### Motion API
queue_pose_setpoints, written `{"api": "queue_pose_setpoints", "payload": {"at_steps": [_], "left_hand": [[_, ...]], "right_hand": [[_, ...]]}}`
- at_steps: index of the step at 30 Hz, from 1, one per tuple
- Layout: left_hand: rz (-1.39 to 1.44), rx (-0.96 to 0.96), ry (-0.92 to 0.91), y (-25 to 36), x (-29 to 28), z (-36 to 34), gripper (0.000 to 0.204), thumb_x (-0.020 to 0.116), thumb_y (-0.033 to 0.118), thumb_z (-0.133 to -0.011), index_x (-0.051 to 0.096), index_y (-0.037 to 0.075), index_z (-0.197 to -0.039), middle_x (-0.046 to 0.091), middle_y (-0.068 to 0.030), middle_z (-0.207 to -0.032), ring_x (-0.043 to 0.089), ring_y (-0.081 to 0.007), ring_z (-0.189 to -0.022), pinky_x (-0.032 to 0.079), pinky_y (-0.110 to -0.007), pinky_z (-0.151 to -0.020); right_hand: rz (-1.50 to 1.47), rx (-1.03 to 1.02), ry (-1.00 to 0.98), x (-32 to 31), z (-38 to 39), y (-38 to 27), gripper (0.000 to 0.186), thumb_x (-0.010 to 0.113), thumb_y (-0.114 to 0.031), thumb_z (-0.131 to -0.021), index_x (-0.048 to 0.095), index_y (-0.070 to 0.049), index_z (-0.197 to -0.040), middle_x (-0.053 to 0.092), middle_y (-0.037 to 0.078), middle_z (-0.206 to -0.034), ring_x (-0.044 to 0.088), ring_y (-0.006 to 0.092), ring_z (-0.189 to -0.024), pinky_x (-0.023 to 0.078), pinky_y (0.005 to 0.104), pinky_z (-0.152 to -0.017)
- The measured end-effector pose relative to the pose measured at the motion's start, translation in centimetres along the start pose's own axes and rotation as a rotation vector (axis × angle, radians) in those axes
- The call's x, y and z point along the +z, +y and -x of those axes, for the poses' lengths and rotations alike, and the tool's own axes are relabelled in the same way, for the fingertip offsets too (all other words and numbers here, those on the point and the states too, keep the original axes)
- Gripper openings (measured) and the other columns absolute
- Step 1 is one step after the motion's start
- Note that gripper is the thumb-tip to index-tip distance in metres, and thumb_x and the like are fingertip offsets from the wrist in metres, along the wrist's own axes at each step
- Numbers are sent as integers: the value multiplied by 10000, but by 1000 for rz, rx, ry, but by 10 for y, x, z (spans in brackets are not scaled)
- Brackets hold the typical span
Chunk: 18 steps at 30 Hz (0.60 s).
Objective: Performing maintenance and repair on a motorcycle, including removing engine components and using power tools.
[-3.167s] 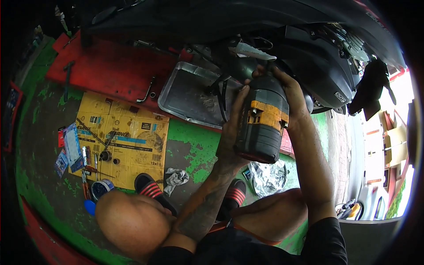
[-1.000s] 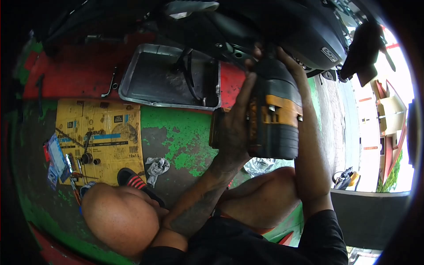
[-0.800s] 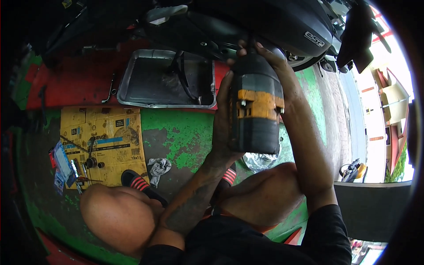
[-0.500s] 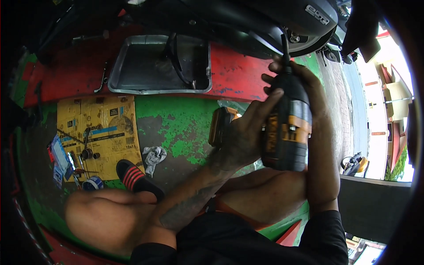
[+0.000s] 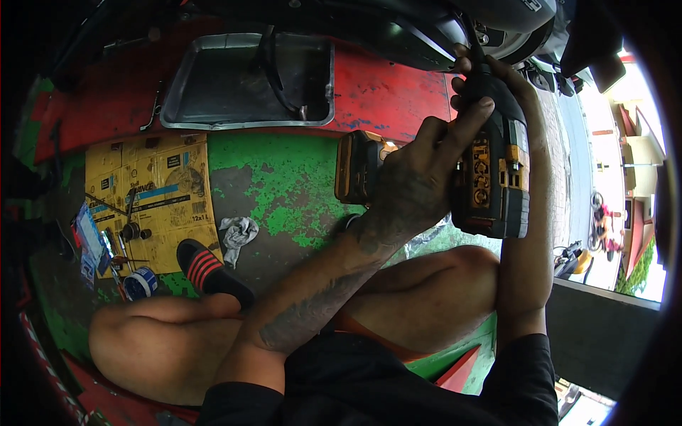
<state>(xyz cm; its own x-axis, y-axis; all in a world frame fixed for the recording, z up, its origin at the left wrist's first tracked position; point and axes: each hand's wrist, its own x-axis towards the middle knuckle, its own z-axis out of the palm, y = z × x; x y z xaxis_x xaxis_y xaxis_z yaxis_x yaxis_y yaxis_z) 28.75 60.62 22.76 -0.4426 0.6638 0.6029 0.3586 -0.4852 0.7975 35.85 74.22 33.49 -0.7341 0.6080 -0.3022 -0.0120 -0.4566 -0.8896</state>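
Observation:
My left hand (image 5: 419, 174) is closed around the grip of a black and yellow cordless impact wrench (image 5: 494, 170), whose battery (image 5: 352, 167) sticks out to the left of the wrist. My right hand (image 5: 513, 79) curls round the tool's dark nose from the far right side, its fingertips showing on the left of it. From the nose a slim dark shaft (image 5: 470, 32) reaches up to the underside of a black motor scooter (image 5: 398, 39). Where the shaft's tip meets the scooter is too dark to make out.
A metal drip tray (image 5: 213, 121) with a black hose (image 5: 277, 78) lies on a red platform (image 5: 376, 99). On the green floor are flattened cardboard (image 5: 170, 241) with tools, a white rag (image 5: 239, 234) and a small tub (image 5: 140, 282). A street is at right.
Both hands and the impact wrench have moved up and to the right, closer to the scooter. The view has shifted slightly, and a rider appears on the street.

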Motion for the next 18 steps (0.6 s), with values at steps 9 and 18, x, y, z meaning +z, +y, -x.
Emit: {"api": "queue_pose_setpoints", "payload": {"at_steps": [9, 18], "left_hand": [[152, 41, 136, -6, 5, -4, 748, 686, 103, -831, 368, 166, -1505, 563, -139, -966, 667, -296, -773, 568, -377, -623], [13, -6, 57, -5, 4, -10, 771, 688, 102, -825, 352, 191, -1514, 549, -138, -956, 657, -292, -742, 564, -387, -614]], "right_hand": [[36, 14, -44, -1, -16, 0, 395, 422, -295, -1029, 533, 5, -1260, 623, 31, -1018, 640, 161, -876, 563, 293, -781], [-7, -33, -23, -6, -18, -6, 399, 419, -288, -1028, 519, 26, -1254, 629, 59, -1030, 640, 180, -935, 561, 315, -809]]}}
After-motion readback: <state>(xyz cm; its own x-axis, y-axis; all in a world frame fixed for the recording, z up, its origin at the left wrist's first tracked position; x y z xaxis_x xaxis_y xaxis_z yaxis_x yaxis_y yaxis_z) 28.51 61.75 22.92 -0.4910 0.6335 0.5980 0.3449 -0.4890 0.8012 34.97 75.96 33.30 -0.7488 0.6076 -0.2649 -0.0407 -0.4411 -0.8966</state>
